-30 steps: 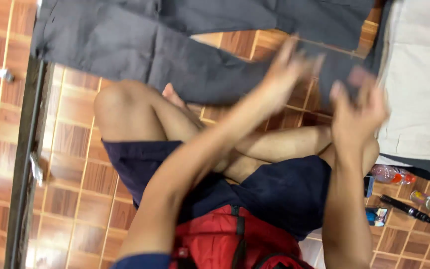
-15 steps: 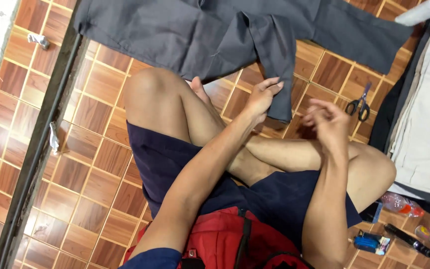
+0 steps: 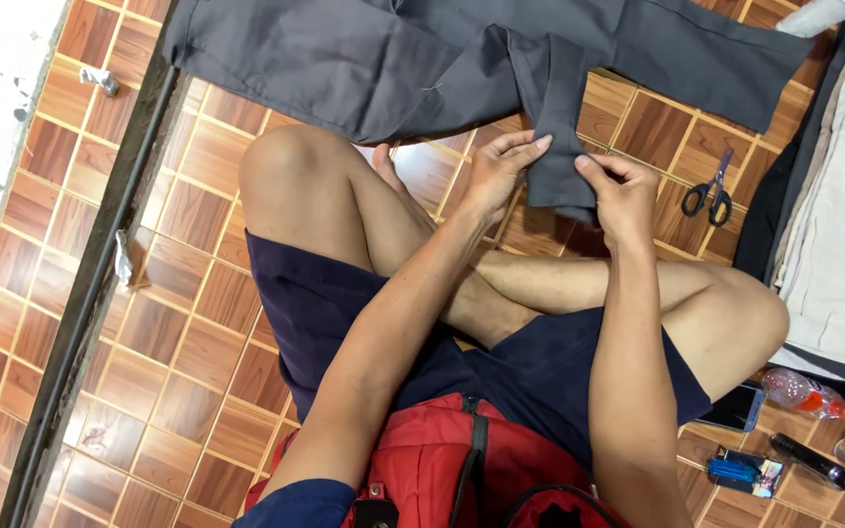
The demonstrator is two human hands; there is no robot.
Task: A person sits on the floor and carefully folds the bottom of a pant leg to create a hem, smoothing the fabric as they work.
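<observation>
Left hand (image 3: 498, 174) and right hand (image 3: 620, 192) both pinching folded end of grey trousers (image 3: 422, 59), one on each edge of strip (image 3: 559, 147); trousers spread flat on brown tiled floor (image 3: 149, 332) beyond crossed legs; scissors (image 3: 711, 191) near right hand; red bag (image 3: 442, 469) on lap.

Home tailoring spot, floor-level. Brown tiled floor (image 3: 178, 323), grey trousers (image 3: 364, 59) spread flat, scissors (image 3: 711, 191) beside them, stacked beige fabric (image 3: 843, 225) at one side. Person sits cross-legged on tiles.
</observation>
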